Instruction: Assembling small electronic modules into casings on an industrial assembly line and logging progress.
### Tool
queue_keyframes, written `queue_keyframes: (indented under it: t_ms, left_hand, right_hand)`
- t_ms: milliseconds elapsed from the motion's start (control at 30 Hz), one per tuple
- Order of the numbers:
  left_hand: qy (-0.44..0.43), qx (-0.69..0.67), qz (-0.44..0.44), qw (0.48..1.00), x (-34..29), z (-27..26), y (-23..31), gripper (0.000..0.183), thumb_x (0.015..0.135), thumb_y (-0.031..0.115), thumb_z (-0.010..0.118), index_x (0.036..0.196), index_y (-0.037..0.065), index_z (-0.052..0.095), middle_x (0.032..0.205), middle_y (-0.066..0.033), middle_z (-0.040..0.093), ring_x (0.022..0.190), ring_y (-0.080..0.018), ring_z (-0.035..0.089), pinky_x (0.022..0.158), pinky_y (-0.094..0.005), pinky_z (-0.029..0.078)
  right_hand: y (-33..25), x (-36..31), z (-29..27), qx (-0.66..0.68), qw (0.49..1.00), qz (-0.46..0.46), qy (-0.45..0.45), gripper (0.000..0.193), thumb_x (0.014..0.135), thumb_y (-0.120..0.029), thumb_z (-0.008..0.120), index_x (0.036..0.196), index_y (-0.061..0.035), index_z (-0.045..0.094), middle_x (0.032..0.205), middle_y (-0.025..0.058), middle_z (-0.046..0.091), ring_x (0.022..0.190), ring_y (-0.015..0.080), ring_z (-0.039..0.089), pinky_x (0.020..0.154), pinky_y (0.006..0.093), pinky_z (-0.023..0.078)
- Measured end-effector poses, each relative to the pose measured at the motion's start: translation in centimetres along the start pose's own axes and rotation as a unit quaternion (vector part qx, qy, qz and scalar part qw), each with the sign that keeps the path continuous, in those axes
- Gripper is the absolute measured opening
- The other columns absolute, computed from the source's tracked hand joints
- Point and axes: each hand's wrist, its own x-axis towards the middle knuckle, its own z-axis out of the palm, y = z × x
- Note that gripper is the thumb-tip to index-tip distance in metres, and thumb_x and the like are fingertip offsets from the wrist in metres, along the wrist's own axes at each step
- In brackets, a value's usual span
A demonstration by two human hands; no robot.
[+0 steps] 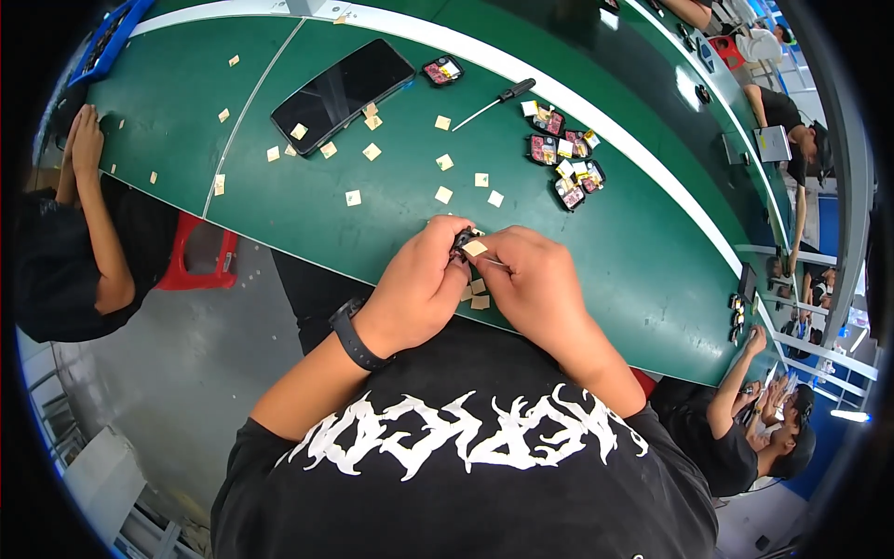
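Note:
My left hand (428,275), with a black band at its wrist, is closed around a small black part (461,240) near the front edge of the green table. Against that part, my right hand (535,275) pinches a small cream square (475,248). A thin pale strip (496,263) shows under the right fingers; its kind cannot be made out. Several loose cream squares (480,302) lie just below the hands, partly hidden by them. Fingers cover most of the black part.
Beyond my hands, cream squares lie scattered on the green table (307,210). A black phone (343,96), a screwdriver (498,102), one small black module (442,71) and a cluster of similar modules (566,154) lie farther back. People sit at left and right; a red stool (200,253) stands at left.

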Motion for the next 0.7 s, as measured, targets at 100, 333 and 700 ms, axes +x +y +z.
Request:
queue_keyframes:
  t_ms: [100, 333, 700]
  left_hand:
    - [-0.005, 0.003, -0.004, 1.0, 0.1, 0.0, 0.2, 0.038, 0.091, -0.006, 0.044, 0.129, -0.005, 0.047, 0.102, -0.0144, 0.064, 0.086, -0.0206, 0.065, 0.083, -0.0348, 0.054]
    - [-0.008, -0.028, 0.005, 1.0, 0.0, -0.3, -0.2, 0.033, 0.094, -0.004, 0.047, 0.127, -0.004, 0.046, 0.102, -0.0173, 0.063, 0.086, -0.027, 0.063, 0.077, -0.0371, 0.052]
    - [-0.042, -0.147, -0.042, 0.987, -0.1, -1.4, 0.3, 0.039, 0.091, -0.006, 0.041, 0.13, -0.004, 0.048, 0.093, -0.0097, 0.063, 0.073, -0.0109, 0.056, 0.067, -0.0266, 0.049]
  right_hand:
    - [-0.2, 0.4, -0.7, 0.042, 0.998, 0.024, -0.031, 0.006, 0.091, -0.005, 0.07, 0.094, -0.0009, 0.074, 0.083, 0.0126, 0.068, 0.072, 0.03, 0.067, 0.065, 0.0379, 0.052]
    - [0.3, 1.3, -0.5, 0.216, 0.959, 0.161, -0.085, 0.013, 0.094, -0.009, 0.074, 0.09, 0.0027, 0.072, 0.076, 0.0054, 0.07, 0.069, 0.008, 0.062, 0.06, 0.0275, 0.048]
    - [2.8, 3.3, 0.0, 0.281, 0.934, 0.201, -0.087, 0.028, 0.079, -0.005, 0.089, 0.079, -0.0043, 0.061, 0.07, -0.0045, 0.058, 0.062, 0.001, 0.05, 0.054, 0.0197, 0.039]
